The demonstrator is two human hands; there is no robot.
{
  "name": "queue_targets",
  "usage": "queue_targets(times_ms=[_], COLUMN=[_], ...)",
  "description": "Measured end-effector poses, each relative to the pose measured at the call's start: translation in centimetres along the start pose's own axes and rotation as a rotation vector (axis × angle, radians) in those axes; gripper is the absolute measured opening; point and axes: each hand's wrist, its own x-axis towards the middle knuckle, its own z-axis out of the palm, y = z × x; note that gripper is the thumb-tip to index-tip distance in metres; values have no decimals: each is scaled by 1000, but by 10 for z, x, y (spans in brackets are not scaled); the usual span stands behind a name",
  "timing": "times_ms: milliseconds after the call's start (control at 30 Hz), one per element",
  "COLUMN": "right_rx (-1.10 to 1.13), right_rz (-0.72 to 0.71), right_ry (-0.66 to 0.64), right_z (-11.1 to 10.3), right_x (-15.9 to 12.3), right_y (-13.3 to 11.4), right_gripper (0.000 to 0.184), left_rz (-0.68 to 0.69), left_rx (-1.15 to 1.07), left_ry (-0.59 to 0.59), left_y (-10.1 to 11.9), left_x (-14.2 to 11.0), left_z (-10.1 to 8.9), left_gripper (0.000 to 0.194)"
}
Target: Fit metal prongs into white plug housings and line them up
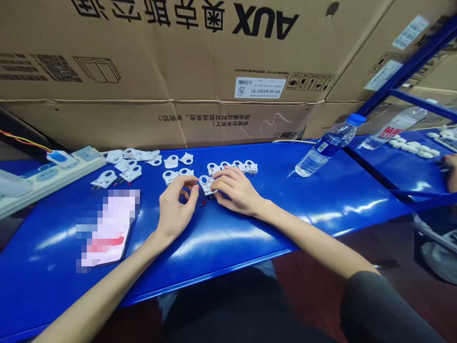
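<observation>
White holed piece between hands, right one gripping its edge.

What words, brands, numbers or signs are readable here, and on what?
"AUX": large brown cardboard box, upside down.
"奥克斯空调": same box, partly cut off.
"师傅您辛苦了!": same box, upside down.
"请在搬运时对我温柔些,谢谢您!": same box, upside down.
"KFR": white rectangular paper label, upside down; its numbers are too small.
Too small or blurred: clear plastic blue-capped bottle, clear plastic red-lettered bottle, long white power strip, white ring-topped plastic pieces.
Pixelated: pink phone screen.

The dark sleeve stops short — both forearms are bare.
</observation>
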Motion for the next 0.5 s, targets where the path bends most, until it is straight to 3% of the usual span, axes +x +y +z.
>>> queue_targets(times_ms=[167, 500], right_rx=[84, 75], right_rz=[9, 5], right_ry=[62, 116], right_z=[1, 3], right_x=[-2, -5], right_y=[-2, 0], right_gripper=[17, 16], left_rz=[59, 9], left_rx=[-4, -68], left_ry=[-17, 24], left_y=[2, 4], left_x=[0, -2], left_z=[-1, 0], left_gripper=[21, 13])
